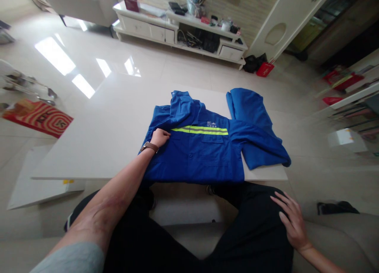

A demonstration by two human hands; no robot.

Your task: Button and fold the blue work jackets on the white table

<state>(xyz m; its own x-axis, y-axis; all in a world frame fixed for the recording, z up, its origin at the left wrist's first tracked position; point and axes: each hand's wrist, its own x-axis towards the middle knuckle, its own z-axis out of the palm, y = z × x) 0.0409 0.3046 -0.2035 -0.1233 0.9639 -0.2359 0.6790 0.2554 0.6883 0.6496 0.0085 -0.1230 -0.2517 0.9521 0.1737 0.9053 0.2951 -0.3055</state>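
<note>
A blue work jacket (201, 156) lies front up on the white table, its lower edge at the table's near side. Across its chest runs a yellow-green and grey reflective stripe (209, 130), with small white lettering above. My left hand (160, 137), a brown-strapped watch on its wrist, has its fingers closed on the jacket cloth at the stripe's left end. One sleeve is bunched toward the collar; the other stretches right, over a folded blue garment (250, 105). My right hand (293, 223) rests on my knee, fingers spread, holding nothing.
The white table (97, 146) extends left of the jacket. A red and white striped paper bag (38, 117) is by its left edge. Beyond the tiled floor stands a low white TV cabinet (142, 26) bearing various items. A red bag (265, 69) sits on the floor near its right end.
</note>
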